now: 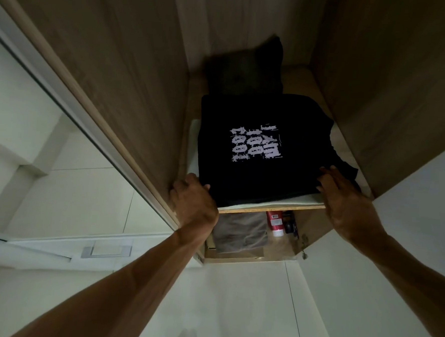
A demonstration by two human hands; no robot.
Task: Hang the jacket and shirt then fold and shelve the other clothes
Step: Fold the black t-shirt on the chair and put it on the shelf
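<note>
Evidently the folded T-shirt [256, 144] is being shelved mid-frame: pinched by the left hand [193, 200], pressed flat-fingered by the right hand [344, 199]; release is probably needed next.

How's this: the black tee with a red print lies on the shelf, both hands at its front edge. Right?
No: the head view shows a white print, not red. The black tee lies on the shelf, left hand and right hand at its front edge.
</note>
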